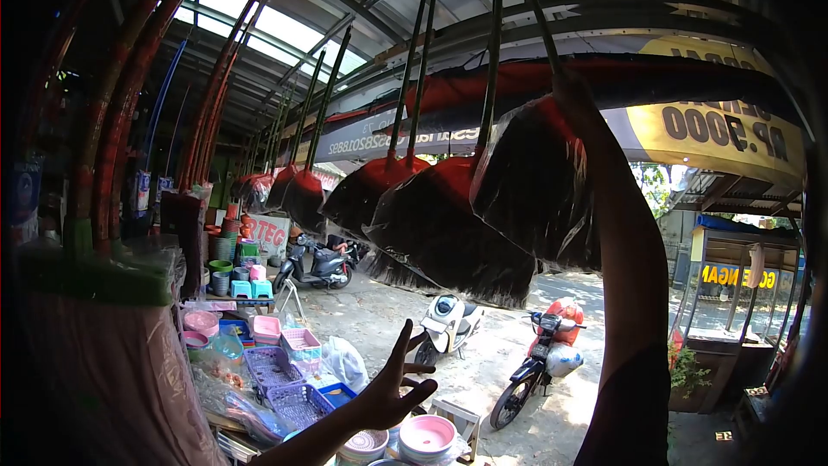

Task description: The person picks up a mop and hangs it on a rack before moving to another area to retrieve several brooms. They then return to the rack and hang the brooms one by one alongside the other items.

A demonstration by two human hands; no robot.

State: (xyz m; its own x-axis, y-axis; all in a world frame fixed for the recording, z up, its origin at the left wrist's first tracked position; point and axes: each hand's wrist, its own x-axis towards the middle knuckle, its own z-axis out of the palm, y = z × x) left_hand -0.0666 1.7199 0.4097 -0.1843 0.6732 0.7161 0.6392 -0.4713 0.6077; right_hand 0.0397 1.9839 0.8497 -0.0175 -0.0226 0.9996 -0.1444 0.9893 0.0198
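Several brooms with dark bristles, red collars and clear plastic wrapping hang heads down in a row from the roof. The nearest one, a broom (pixel 539 181) at the right end of the row, is held where its handle meets the red collar by my right hand (pixel 571 93), arm raised. Shadow partly hides those fingers. Lower down, my left hand (pixel 392 388) reaches out with fingers spread and nothing in it. Below the left hand stand a pink basin (pixel 428 434) and purple baskets (pixel 299 404). Another wrapped broom (pixel 457 224) hangs just left of the held one.
Tall red-handled brooms (pixel 129 112) and a plastic-wrapped bundle (pixel 112 362) stand close on the left. Stacked plasticware sits behind the baskets. Parked outside are a white scooter (pixel 448 328), a dark scooter (pixel 317 266) and a motorbike (pixel 535 362). A stall (pixel 733 293) stands at right.
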